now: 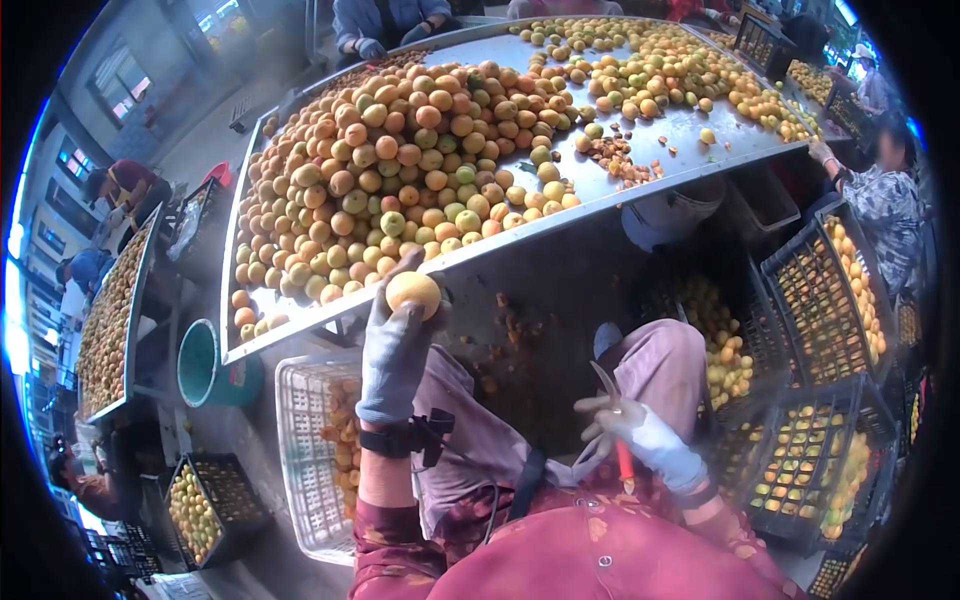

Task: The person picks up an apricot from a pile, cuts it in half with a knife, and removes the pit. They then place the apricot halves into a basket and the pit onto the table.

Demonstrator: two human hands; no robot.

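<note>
My left hand (388, 350), in a grey-white glove, has its fingers wrapped round a yellow-orange apricot (413, 292) just off the near edge of the metal table (450, 262). A big heap of apricots (390, 150) lies on that table. Low over my lap, my gloved right hand (650, 440) grips a small knife (606, 382). The thin blade points up and to the left, and the red handle shows below the palm. Some fingers of this hand stretch out to the left. Knife and apricot are well apart.
A white crate (318, 470) with orange apricot pieces stands left of my legs. Black crates of apricots (815, 460) are stacked at right. A green bucket (205, 365) sits at left. Split apricot pieces (620, 160) lie on the table. Several other people work around.
</note>
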